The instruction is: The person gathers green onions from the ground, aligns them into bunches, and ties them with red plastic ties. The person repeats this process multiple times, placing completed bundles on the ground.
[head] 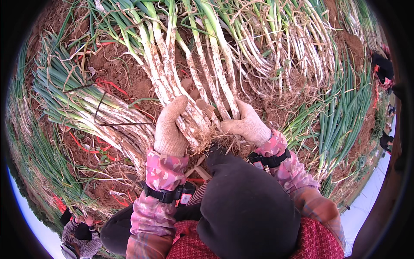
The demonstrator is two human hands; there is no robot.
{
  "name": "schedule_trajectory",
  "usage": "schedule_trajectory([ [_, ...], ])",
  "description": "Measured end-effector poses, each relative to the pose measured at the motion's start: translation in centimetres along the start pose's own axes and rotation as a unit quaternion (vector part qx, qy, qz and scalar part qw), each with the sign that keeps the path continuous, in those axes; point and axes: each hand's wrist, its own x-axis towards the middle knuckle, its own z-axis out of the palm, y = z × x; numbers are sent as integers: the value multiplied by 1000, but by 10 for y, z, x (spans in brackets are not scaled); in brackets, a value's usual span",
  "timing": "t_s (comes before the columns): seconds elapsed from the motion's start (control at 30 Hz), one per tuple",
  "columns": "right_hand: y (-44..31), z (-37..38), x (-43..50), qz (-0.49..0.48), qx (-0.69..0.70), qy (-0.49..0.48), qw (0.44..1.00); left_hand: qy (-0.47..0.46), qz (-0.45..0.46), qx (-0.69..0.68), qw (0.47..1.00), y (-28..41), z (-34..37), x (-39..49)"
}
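My left hand (171,128), in a pale knitted work glove, grips several long green onions (165,79) near their root ends, with the white, soil-stained stalks pointing up the view. My right hand (247,124), gloved alike, is closed around the lower ends of more green onions (220,76) just to the right. The hairy roots (202,137) of the left bunch hang between the two hands. A large pile of green onions (291,48) lies on the soil beyond my right hand. Left of my left hand rests another heap (119,124) with a bent dark metal rod (124,124) across it.
Red plastic strips (113,85) lie on the brown soil (136,85) at the left. Rows of green onions (344,110) stretch along the right and the far left. A person (82,238) works at the lower left, and other people (385,69) are at the right rim.
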Motion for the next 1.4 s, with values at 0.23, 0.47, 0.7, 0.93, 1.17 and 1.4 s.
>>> schedule_trajectory([
  [0.23,0,10,11,-93,-228,63,967,79,-65,41,994,-6,-20,-6],
  [0.47,3,16,3,-37,-45,77,995,42,19,-23,999,-14,-30,-7],
  [0.7,-2,18,6,-57,-69,197,976,37,28,-26,999,-16,-26,-10],
  [0.93,17,34,14,-64,-123,142,980,-22,-9,-29,999,-11,-19,-6],
  [1.17,11,22,9,-37,-180,62,981,-19,-13,-12,1000,-12,-20,-8],
  [1.4,9,24,15,-104,-136,129,977,3,-22,-49,999,-21,-27,-8],
])
